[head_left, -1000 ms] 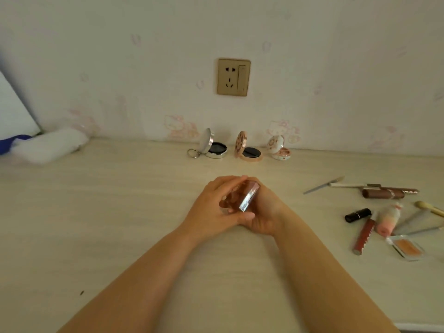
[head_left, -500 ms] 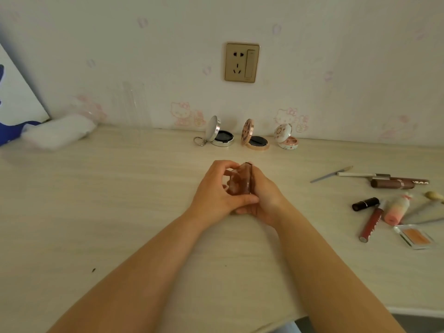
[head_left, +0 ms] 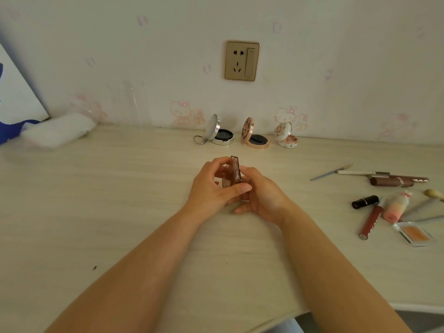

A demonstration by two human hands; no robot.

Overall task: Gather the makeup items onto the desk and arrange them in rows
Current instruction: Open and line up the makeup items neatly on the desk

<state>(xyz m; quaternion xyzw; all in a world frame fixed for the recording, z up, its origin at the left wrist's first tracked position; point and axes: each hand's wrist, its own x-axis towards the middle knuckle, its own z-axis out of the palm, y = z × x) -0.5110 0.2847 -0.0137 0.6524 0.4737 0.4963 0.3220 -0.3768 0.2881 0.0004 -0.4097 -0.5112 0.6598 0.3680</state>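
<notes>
My left hand (head_left: 211,188) and right hand (head_left: 262,195) both pinch a small brown case (head_left: 234,171) above the desk (head_left: 120,200) middle. Three open compacts (head_left: 254,134) stand at twelve o'clock. It could slip and fall if I squeeze loosely.

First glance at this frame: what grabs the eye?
Both hands, left hand and right hand, meet mid-desk around a small brown case held on edge. Behind them, three open compacts sit in a row by the wall under a gold wall socket. Loose makeup lies scattered at right.
</notes>
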